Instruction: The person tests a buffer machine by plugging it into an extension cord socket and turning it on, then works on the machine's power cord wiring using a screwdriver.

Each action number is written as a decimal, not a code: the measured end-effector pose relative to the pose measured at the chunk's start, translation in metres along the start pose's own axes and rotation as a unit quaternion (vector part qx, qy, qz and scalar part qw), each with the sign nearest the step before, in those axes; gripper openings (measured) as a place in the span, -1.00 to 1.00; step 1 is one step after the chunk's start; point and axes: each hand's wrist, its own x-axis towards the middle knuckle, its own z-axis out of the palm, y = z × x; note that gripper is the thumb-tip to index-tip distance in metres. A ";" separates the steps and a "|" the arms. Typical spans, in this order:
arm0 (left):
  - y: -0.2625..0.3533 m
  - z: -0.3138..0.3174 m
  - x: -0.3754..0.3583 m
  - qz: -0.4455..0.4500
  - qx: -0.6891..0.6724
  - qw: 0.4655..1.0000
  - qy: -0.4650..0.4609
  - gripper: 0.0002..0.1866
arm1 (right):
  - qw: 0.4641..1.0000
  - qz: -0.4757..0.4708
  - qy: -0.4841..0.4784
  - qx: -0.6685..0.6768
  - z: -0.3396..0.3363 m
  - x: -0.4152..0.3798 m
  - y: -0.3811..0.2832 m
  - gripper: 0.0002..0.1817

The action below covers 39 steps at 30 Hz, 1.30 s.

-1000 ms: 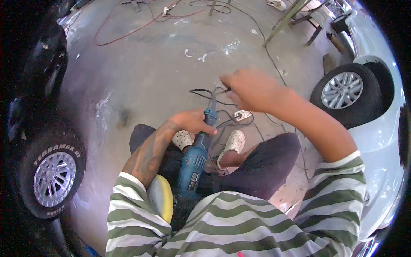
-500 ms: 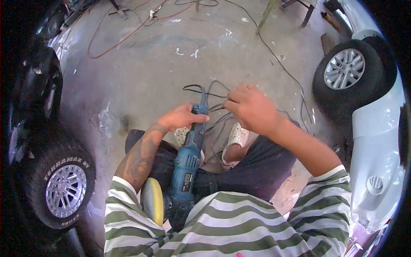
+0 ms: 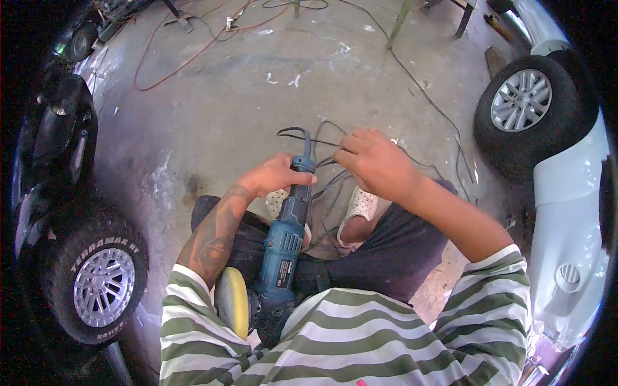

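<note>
A blue electric polisher (image 3: 281, 244) lies lengthwise over my lap, its head against my striped shirt. Its yellow foam pad (image 3: 238, 302) faces left, beside my left forearm. My left hand (image 3: 278, 176) is closed around the rear handle, thumb across the top. From the handle's far end a dark power cord (image 3: 327, 143) curls out and runs in loops toward my right hand (image 3: 376, 161). That hand is closed in a pinch on the cord, just right of the handle; its fingertips are partly hidden.
A black vehicle's wheel (image 3: 103, 286) stands at left, a white vehicle's wheel (image 3: 521, 100) at right. An orange cable (image 3: 174, 80) and a long dark cable (image 3: 421, 90) lie across the concrete floor (image 3: 257, 109). My white clogs (image 3: 362, 204) are below the cord.
Both hands keep their grips, and the right hand has shifted only slightly. The whole view has moved a little, with the wheels and floor appearing slightly farther right.
</note>
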 end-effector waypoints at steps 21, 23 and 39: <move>0.017 -0.019 -0.010 0.221 0.219 0.914 0.261 -0.53 | 0.975 0.181 -0.017 0.129 0.029 0.029 0.007 -0.79; 0.039 -0.010 -0.009 0.296 0.273 0.884 0.238 -0.57 | 0.972 0.222 -0.021 0.076 0.039 0.028 0.002 -0.78; 0.022 -0.011 0.037 0.198 0.182 0.963 0.009 -0.77 | 0.975 0.116 -0.036 0.186 0.005 0.021 -0.001 -0.81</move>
